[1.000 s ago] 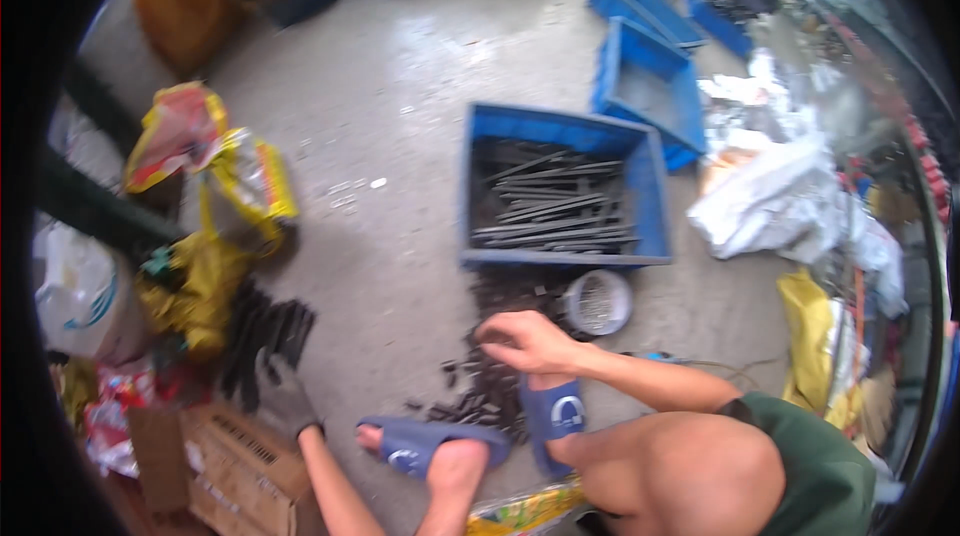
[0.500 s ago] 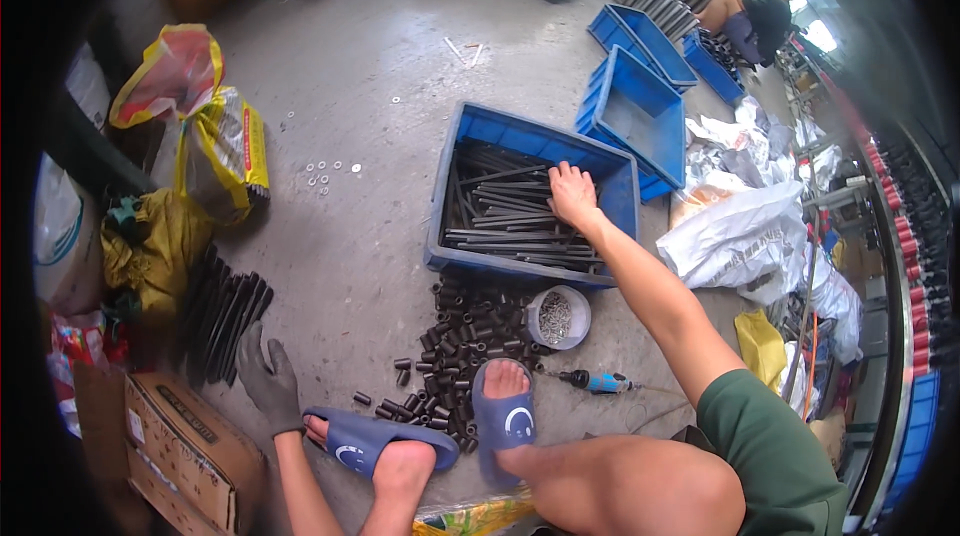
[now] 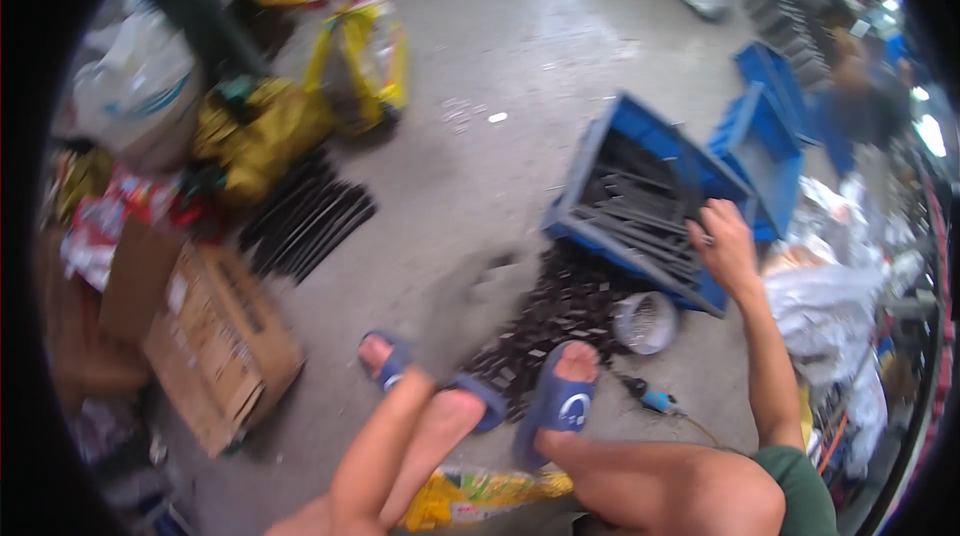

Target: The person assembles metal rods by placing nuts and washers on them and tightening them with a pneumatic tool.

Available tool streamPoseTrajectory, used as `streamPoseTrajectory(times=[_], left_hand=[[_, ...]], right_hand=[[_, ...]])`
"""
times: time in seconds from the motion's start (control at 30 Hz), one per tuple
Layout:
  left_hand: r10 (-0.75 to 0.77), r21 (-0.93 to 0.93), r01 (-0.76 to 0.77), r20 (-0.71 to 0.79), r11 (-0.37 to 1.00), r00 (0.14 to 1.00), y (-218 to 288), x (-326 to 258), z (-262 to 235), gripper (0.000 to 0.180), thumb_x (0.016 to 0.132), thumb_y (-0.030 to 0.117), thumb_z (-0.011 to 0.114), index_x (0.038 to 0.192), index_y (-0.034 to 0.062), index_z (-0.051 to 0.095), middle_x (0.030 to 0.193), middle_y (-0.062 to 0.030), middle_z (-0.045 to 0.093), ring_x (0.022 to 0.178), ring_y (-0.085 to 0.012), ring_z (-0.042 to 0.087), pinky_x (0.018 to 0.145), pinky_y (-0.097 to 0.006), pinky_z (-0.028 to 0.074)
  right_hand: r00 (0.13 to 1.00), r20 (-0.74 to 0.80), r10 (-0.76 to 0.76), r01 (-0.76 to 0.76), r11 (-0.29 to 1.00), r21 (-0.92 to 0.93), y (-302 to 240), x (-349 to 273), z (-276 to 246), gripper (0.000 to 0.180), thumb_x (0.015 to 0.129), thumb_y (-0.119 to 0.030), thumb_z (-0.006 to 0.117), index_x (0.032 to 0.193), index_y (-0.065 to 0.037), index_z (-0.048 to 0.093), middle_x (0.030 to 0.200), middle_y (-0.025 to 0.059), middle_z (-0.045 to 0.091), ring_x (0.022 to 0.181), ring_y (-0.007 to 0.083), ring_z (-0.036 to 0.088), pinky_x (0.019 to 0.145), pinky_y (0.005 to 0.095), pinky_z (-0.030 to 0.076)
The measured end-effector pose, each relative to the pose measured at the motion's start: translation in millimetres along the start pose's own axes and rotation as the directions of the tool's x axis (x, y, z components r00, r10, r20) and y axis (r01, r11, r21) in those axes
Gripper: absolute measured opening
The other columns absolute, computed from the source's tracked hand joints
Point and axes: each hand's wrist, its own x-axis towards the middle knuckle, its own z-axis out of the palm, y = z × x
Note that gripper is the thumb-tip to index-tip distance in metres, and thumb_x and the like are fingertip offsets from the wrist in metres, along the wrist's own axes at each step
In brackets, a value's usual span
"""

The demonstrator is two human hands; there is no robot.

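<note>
1. Blurred gloved left hand (image 3: 464,306) swings from long black tubes (image 3: 315,221), now untouched, toward short black tubes (image 3: 560,306) on the floor (image 3: 460,176); grip unclear
2. Bare right hand (image 3: 727,244) curls its fingers at the blue crate (image 3: 655,129) of dark rods (image 3: 640,201); cannot tell whether it pinches one

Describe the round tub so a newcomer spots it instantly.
Find the blue crate holding dark rods, right hand at its right side. Off its near side, right of the short black tubes, sits the tub. Its round, pale shape and small silvery contents set it apart from the angular crate and black tubes.
</note>
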Motion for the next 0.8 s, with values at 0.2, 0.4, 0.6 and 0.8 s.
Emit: streamPoseTrajectory(times=[0.2, 0.4, 0.6, 0.8], left_hand=[[0.359, -0.52, -0.151, 0.325, 0.841, 0.875, 46.2, -4.4, 26.5, 0.088, 0.092, 0.03, 0.084, 0.162, 0.0047, 0.037, 0.14, -0.0149, 0.061, 0.13, -0.0212, 0.056, 0.113, -0.036, 0.045], [-0.12, -0.606, 0.272, 0.279, 0.748, 0.953, 64.3, -34.1, 7.4, 0.039, 0.101, 0.03, 0.074, 0.127, 0.0025, 0.065, 0.109, -0.0019, 0.067, 0.099, -0.0121, 0.062, 0.083, -0.032, 0.054], [-0.188, -0.554, 0.106, -0.092, 0.826, 0.978, 41.8, -85.9, -14.8, 0.033, 0.109, 0.038, 0.06, 0.088, 0.0137, 0.062, 0.06, 0.0029, 0.051, 0.05, -0.011, 0.05, 0.048, -0.027, 0.04], [-0.237, -0.493, 0.04, -0.343, 0.869, 0.909, 19.9, -77.1, -7.7, 0.032, 0.109, 0.036, 0.061, 0.095, 0.0077, 0.063, 0.068, -0.0018, 0.055, 0.058, -0.0146, 0.054, 0.055, -0.03, 0.044]], right_hand=[[0.982, 0.05, -0.181, 0.076, 0.626, 0.776, -173.1, 40.9, -36.6, 0.025, 0.086, -0.014, 0.079, 0.091, 0.002, 0.06, 0.089, 0.0146, 0.053, 0.078, 0.0348, 0.055, 0.069, 0.0409, 0.045], [0.962, -0.095, -0.255, 0.265, 0.799, 0.54, -222.7, 78.1, -38.5, 0.069, 0.077, -0.044, 0.091, 0.117, 0.004, 0.06, 0.122, 0.0243, 0.055, 0.112, 0.0428, 0.056, 0.095, 0.0501, 0.05], [0.986, -0.127, -0.105, 0.165, 0.583, 0.796, -268.9, 93.1, -40.4, 0.085, 0.09, -0.048, 0.083, 0.143, 0.008, 0.047, 0.142, 0.031, 0.046, 0.136, 0.0483, 0.045, 0.12, 0.0503, 0.037], [0.864, -0.312, -0.394, 0.11, -0.457, 0.883, -316.2, 84.9, -170.2, 0.027, 0.098, -0.028, 0.076, 0.103, -0.001, 0.077, 0.092, 0.0083, 0.072, 0.095, 0.0143, 0.069, 0.084, 0.0313, 0.055]])
